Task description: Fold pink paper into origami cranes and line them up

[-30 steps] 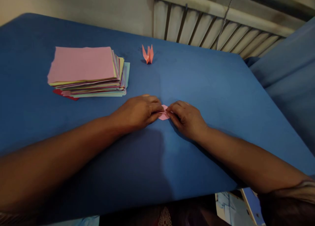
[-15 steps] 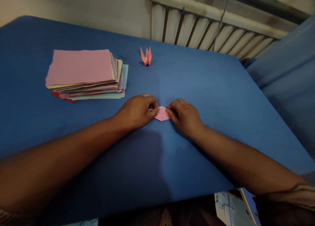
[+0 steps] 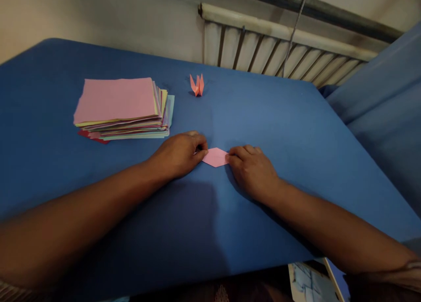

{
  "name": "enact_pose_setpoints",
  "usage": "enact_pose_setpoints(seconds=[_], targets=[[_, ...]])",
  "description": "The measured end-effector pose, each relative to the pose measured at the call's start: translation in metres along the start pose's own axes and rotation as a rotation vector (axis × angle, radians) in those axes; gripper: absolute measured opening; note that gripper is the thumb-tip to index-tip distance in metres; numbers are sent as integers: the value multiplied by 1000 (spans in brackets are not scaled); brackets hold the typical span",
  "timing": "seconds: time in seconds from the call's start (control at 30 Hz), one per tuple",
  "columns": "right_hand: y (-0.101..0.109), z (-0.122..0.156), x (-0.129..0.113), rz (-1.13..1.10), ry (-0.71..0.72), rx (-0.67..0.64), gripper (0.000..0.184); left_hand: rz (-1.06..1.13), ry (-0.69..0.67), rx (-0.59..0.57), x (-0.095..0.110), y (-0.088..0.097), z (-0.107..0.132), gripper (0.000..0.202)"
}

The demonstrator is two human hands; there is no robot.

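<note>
A small pink folded paper (image 3: 215, 157), pointed at top and bottom, lies on the blue table between my hands. My left hand (image 3: 182, 155) pinches its left end, thumb along the near side. At the right end, my right hand (image 3: 251, 168) grips it between thumb and fingers. Both tips of the paper are hidden under my fingers. Farther back stands a salmon-pink origami figure (image 3: 197, 86) with upright points, touched by neither hand.
A thick stack of coloured paper (image 3: 118, 100), pink on top, sits at the back left of the blue table (image 3: 279, 118). Behind the table are a radiator (image 3: 256, 43) and a hanging cord (image 3: 294, 30). Blue fabric (image 3: 388, 100) hangs on the right.
My hands have moved slightly apart along the paper, so more of its pink middle shows. The camera view has shifted, with the whole table lower in the picture.
</note>
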State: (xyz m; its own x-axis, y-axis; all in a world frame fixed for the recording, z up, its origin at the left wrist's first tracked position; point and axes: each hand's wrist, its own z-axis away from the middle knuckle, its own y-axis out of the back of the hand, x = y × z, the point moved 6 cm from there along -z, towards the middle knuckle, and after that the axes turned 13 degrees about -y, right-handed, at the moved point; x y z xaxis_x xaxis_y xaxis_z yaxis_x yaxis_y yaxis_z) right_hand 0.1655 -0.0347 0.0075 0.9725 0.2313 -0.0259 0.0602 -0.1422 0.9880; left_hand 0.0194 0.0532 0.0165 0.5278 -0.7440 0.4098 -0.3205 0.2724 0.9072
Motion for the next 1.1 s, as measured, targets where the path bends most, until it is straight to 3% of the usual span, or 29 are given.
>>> enact_pose_setpoints(seconds=[0.1,0.27,0.37,0.57,0.77,0.93,1.1], targets=[[2,6,1,-4,-32,-45,31,-8,-19,-6,0,0,0,13],[5,12,13,34,-138,-67,27,-96,-263,4,10,-5,-2,19],[4,10,23,83,-172,-97,27,-167,-339,-37,16,-7,0,22],[10,-14,33,-125,-353,-59,28,-147,-315,-61,20,-8,-1,21],[-1,-47,15,-285,-387,-184,20,-101,-236,14,12,-11,-4,18],[-8,-52,18,-416,-456,-274,18,-11,-145,37,5,-10,-4,18],[-9,-52,20,-544,-344,-197,11,-59,-246,62,7,-6,-4,36]])
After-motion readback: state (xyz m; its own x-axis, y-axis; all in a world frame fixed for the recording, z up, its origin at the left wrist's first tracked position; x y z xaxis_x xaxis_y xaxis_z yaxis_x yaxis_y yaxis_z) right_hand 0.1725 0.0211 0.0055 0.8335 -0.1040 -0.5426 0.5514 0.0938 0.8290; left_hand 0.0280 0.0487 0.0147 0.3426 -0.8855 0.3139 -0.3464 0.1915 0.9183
